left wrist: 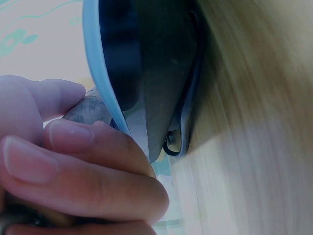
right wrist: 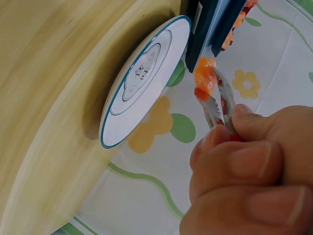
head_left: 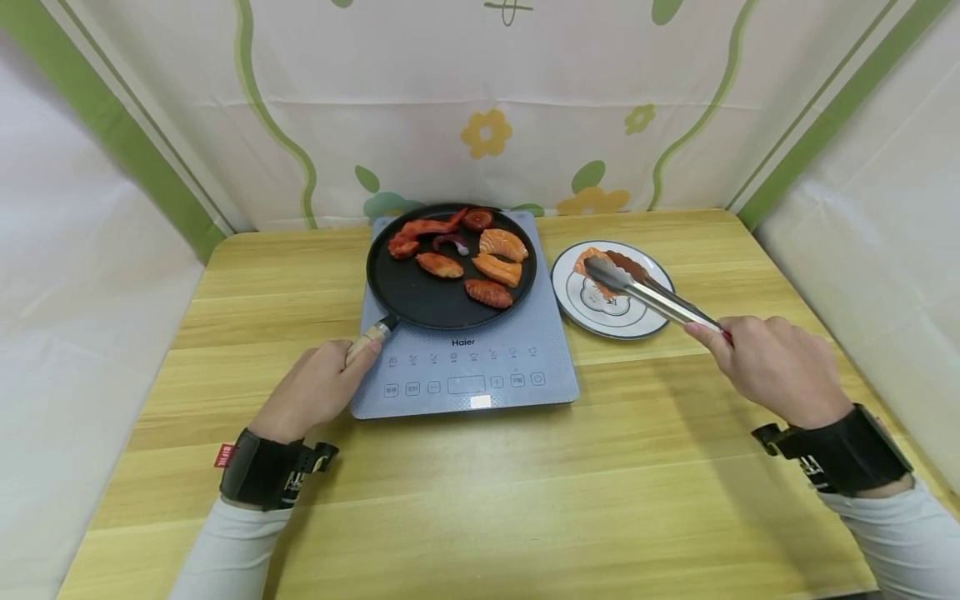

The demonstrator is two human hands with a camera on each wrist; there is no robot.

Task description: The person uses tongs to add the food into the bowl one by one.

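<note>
My left hand (head_left: 318, 387) grips the wooden handle (head_left: 366, 343) of a round black frying pan (head_left: 412, 296). The pan sits on a grey Haier induction cooker (head_left: 465, 367). On the right, my right hand (head_left: 783, 367) holds metal tongs (head_left: 656, 302) over a white plate (head_left: 573, 296) with a dark rim. Between the tips of the tongs is an orange, salmon-like slice (right wrist: 205, 76). A brown-red piece (head_left: 628, 267) shows beside the tongs. In the left wrist view, curled fingers (left wrist: 98, 186) cover most of the handle.
In the pan lie two orange salmon-like slices (head_left: 502, 244), a reddish wing-shaped piece (head_left: 489, 292), another browned piece (head_left: 440, 265), a long red piece (head_left: 420, 233), a small purple piece (head_left: 452, 242) and a round red slice (head_left: 477, 219). A patterned cloth (head_left: 420, 142) hangs behind the wooden table (head_left: 465, 500).
</note>
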